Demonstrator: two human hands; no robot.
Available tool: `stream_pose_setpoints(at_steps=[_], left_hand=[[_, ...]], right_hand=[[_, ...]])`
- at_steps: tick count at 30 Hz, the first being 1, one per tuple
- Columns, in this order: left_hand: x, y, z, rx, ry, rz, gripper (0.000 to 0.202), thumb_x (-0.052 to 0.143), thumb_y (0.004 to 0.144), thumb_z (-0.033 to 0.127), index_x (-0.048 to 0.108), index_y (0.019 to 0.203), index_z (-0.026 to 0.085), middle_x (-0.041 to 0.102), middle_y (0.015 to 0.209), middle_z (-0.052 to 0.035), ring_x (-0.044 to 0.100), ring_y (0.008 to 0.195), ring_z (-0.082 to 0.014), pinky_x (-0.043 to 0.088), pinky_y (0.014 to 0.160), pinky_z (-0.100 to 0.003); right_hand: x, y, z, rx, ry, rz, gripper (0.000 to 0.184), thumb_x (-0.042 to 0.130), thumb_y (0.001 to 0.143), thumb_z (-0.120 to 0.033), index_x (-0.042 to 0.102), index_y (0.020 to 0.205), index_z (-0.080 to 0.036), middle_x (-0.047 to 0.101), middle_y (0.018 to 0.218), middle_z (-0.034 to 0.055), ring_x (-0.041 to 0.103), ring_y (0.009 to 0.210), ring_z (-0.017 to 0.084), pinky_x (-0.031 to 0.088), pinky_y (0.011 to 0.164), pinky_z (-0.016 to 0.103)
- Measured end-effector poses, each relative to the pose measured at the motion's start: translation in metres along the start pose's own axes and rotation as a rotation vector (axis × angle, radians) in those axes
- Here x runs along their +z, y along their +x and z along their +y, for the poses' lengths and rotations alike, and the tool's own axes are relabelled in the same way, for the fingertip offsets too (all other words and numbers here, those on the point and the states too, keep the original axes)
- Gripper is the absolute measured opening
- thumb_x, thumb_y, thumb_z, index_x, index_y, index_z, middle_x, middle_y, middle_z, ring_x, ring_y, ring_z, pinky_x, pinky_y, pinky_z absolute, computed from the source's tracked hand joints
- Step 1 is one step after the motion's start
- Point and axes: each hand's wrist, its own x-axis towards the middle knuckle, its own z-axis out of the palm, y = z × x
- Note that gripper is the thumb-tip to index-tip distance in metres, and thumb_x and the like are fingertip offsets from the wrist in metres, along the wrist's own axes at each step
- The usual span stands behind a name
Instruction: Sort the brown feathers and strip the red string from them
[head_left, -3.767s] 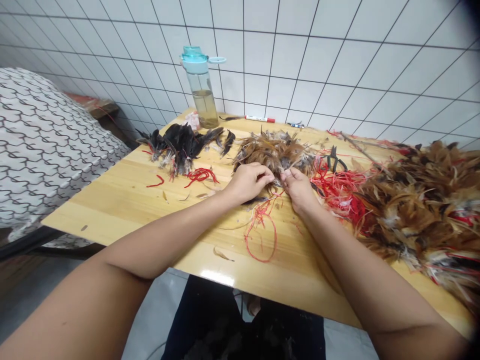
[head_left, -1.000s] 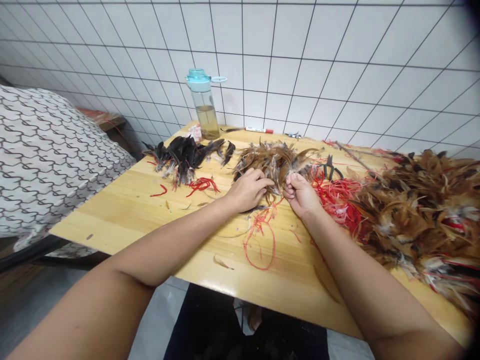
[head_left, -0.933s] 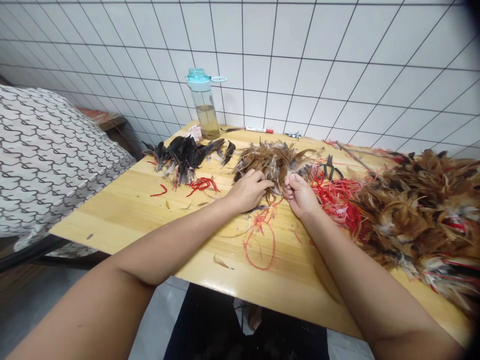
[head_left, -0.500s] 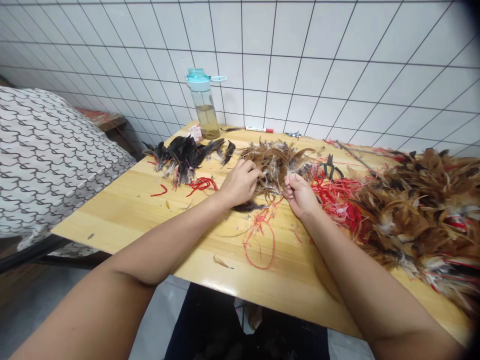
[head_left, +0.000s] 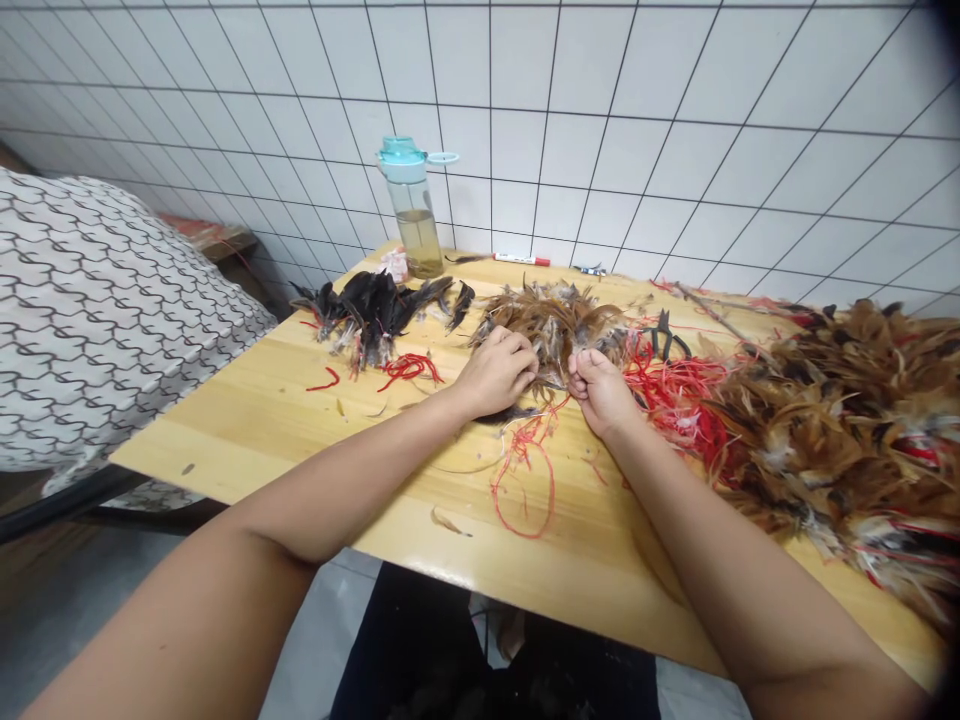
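My left hand (head_left: 496, 374) reaches in from the left with its fingers bent down at the near edge of a pile of brown feathers (head_left: 562, 312). Its fingertips are hidden, so what they pinch I cannot make out. Just right of it, my right hand (head_left: 600, 388) is closed in a fist, with a red string (head_left: 553, 406) running up to its fingers. That string trails toward me into a loose loop (head_left: 523, 535) on the wooden table (head_left: 300, 440). Dark feathers (head_left: 516, 413) lie under and beside my left hand.
Black feathers (head_left: 375, 310) and a coil of red cord (head_left: 411, 370) lie to the left. Behind stand a bottle (head_left: 420, 235) and a marker (head_left: 521, 260). To the right are black-handled cutters (head_left: 663, 335), tangled red string (head_left: 679, 390) and a large heap of brown feathers (head_left: 840, 400).
My left hand has shifted slightly to the right along the feather pile, closer to my right hand. My right hand stays closed in nearly the same place.
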Motion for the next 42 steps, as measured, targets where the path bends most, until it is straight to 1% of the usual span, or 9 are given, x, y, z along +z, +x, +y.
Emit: stream_pose_setpoints(at_steps=[3, 6, 12, 17, 21, 27, 37, 40, 42], left_hand=[[-0.010, 0.000, 0.001, -0.027, -0.073, -0.001, 0.012, 0.051, 0.087, 0.020, 0.061, 0.085, 0.017, 0.064, 0.095, -0.0055, 0.050, 0.093, -0.0190, 0.040, 0.091, -0.035], [-0.016, 0.001, 0.004, -0.032, -0.112, -0.042, 0.012, 0.049, 0.088, 0.021, 0.060, 0.085, 0.018, 0.065, 0.088, -0.0038, 0.052, 0.085, -0.0174, 0.040, 0.085, -0.033], [-0.019, 0.003, 0.011, 0.056, -0.143, -0.091, 0.014, 0.048, 0.089, 0.022, 0.060, 0.083, 0.017, 0.064, 0.082, -0.0055, 0.054, 0.081, -0.0175, 0.042, 0.080, -0.032], [-0.020, 0.003, 0.010, 0.060, -0.073, -0.098, 0.016, 0.047, 0.087, 0.019, 0.061, 0.081, 0.016, 0.063, 0.081, -0.0069, 0.053, 0.079, -0.0184, 0.043, 0.079, -0.033], [-0.019, 0.003, 0.009, 0.065, 0.024, -0.115, 0.018, 0.046, 0.087, 0.020, 0.064, 0.082, 0.016, 0.063, 0.084, -0.0092, 0.053, 0.083, -0.0210, 0.043, 0.080, -0.035], [-0.019, 0.004, 0.010, 0.055, 0.067, -0.085, 0.017, 0.047, 0.085, 0.018, 0.061, 0.076, 0.015, 0.062, 0.077, -0.0086, 0.052, 0.077, -0.0202, 0.042, 0.077, -0.035], [-0.017, 0.001, 0.014, 0.012, 0.101, -0.018, 0.018, 0.047, 0.088, 0.020, 0.058, 0.075, 0.016, 0.059, 0.077, -0.0087, 0.051, 0.079, -0.0210, 0.041, 0.076, -0.036], [-0.019, 0.002, 0.015, 0.013, 0.071, 0.026, 0.018, 0.045, 0.090, 0.022, 0.060, 0.082, 0.015, 0.060, 0.082, -0.0093, 0.051, 0.083, -0.0217, 0.042, 0.079, -0.036], [-0.022, 0.002, 0.015, -0.013, 0.036, 0.104, 0.016, 0.046, 0.091, 0.023, 0.061, 0.092, 0.015, 0.060, 0.093, -0.0102, 0.051, 0.091, -0.0225, 0.042, 0.085, -0.037]], right_hand=[[0.001, 0.000, 0.000, -0.003, -0.047, 0.016, 0.036, 0.066, 0.077, -0.049, 0.049, 0.063, -0.021, 0.033, 0.051, -0.0061, 0.023, 0.044, 0.007, 0.017, 0.040, 0.022], [0.002, 0.000, 0.003, -0.012, -0.113, 0.057, 0.035, 0.065, 0.077, -0.049, 0.052, 0.061, -0.020, 0.035, 0.050, -0.0058, 0.025, 0.045, 0.008, 0.020, 0.043, 0.023], [0.001, 0.001, 0.011, -0.103, -0.361, 0.141, 0.030, 0.063, 0.078, -0.043, 0.059, 0.059, -0.020, 0.049, 0.057, -0.0023, 0.040, 0.056, 0.011, 0.033, 0.056, 0.026], [0.000, 0.000, 0.010, -0.237, -0.594, 0.087, 0.023, 0.057, 0.079, -0.026, 0.065, 0.058, -0.021, 0.061, 0.068, 0.0015, 0.054, 0.071, 0.017, 0.039, 0.073, 0.031], [0.002, -0.002, 0.008, -0.272, -0.737, 0.020, 0.025, 0.055, 0.079, -0.021, 0.066, 0.057, -0.022, 0.059, 0.066, 0.0023, 0.055, 0.070, 0.017, 0.040, 0.073, 0.032], [0.004, -0.003, 0.010, -0.292, -0.874, -0.033, 0.026, 0.054, 0.081, -0.020, 0.064, 0.057, -0.022, 0.058, 0.068, 0.0027, 0.054, 0.072, 0.018, 0.039, 0.073, 0.032], [0.008, -0.005, 0.009, -0.297, -0.832, -0.151, 0.023, 0.055, 0.081, -0.020, 0.061, 0.059, -0.023, 0.059, 0.070, 0.0028, 0.054, 0.074, 0.019, 0.040, 0.076, 0.033], [0.008, -0.004, 0.010, -0.288, -0.777, -0.121, 0.022, 0.057, 0.080, -0.024, 0.059, 0.058, -0.022, 0.057, 0.067, 0.0017, 0.052, 0.072, 0.018, 0.039, 0.075, 0.032], [0.006, -0.003, 0.011, -0.256, -0.679, -0.059, 0.023, 0.057, 0.081, -0.031, 0.057, 0.060, -0.021, 0.055, 0.065, 0.0004, 0.049, 0.069, 0.017, 0.039, 0.072, 0.030]])
